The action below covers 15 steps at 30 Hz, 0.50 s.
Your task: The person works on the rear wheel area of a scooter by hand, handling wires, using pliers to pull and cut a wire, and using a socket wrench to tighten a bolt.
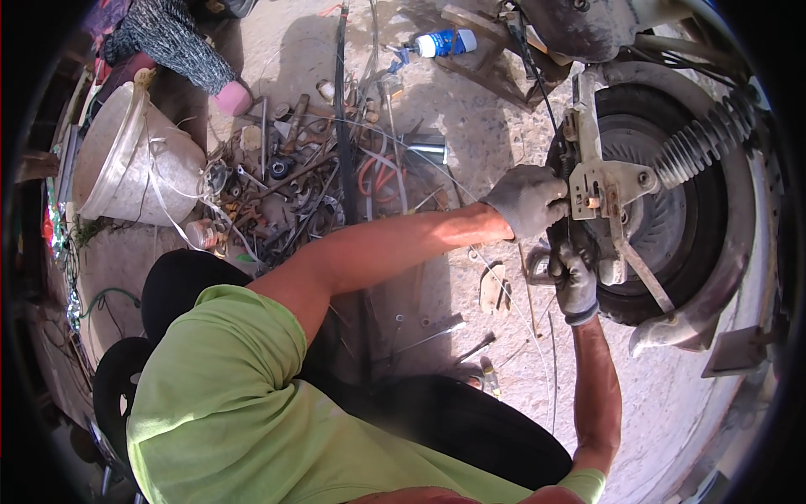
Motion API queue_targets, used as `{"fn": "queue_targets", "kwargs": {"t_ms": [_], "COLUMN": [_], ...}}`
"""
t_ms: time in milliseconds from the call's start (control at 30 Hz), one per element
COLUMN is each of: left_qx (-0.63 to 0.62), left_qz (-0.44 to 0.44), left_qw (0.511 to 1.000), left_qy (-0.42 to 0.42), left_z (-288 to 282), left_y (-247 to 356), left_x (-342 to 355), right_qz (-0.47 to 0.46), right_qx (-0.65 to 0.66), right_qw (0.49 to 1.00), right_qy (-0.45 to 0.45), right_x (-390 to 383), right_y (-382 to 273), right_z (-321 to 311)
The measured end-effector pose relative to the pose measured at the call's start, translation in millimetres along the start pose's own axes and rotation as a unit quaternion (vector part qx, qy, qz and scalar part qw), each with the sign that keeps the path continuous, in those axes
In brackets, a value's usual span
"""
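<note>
My left hand (527, 203), in a grey work glove, is closed beside a slotted metal bracket (613, 186) on the wheel assembly. Just below it my right hand (577, 281), gloved in dark grey, has its fingers curled at the underside of the same bracket. A thin wire (569, 230) shows between the two hands. What the fingers grip is hidden by the gloves. From above, a black cable (537, 77) runs down to the bracket. Behind stands a black-tyred wheel (714, 227), with a coil-spring shock absorber (705, 139) joined to the bracket's right end.
Left of my arms lies a heap of tools and metal parts (294, 168), beside a tipped white bucket (138, 164). A blue-and-white bottle (447, 43) lies farther off. Another person's sock-clad foot (232, 98) is at upper left. A curved pipe (697, 323) borders the wheel.
</note>
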<state>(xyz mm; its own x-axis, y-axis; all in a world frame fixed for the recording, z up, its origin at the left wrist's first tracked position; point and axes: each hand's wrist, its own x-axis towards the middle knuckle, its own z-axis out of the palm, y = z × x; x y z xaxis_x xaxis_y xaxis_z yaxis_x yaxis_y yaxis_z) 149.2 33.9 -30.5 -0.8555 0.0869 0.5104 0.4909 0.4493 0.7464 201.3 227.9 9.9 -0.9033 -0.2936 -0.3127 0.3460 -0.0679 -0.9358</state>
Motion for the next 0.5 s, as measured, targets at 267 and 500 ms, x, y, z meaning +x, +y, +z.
{"fn": "queue_targets", "kwargs": {"t_ms": [267,500], "left_qx": [0.053,0.022], "left_qz": [0.050,-0.036], "left_qw": [0.997,0.999], "left_qy": [0.027,-0.031], "left_z": [3,-7], "left_y": [5,-10], "left_x": [-2,-6], "right_qz": [-0.007,-0.014], "right_qx": [-0.015,0.017], "right_qw": [1.000,1.000], "right_qy": [-0.018,-0.006], "right_x": [1,6], "right_y": [0,13], "right_z": [-1,-13]}}
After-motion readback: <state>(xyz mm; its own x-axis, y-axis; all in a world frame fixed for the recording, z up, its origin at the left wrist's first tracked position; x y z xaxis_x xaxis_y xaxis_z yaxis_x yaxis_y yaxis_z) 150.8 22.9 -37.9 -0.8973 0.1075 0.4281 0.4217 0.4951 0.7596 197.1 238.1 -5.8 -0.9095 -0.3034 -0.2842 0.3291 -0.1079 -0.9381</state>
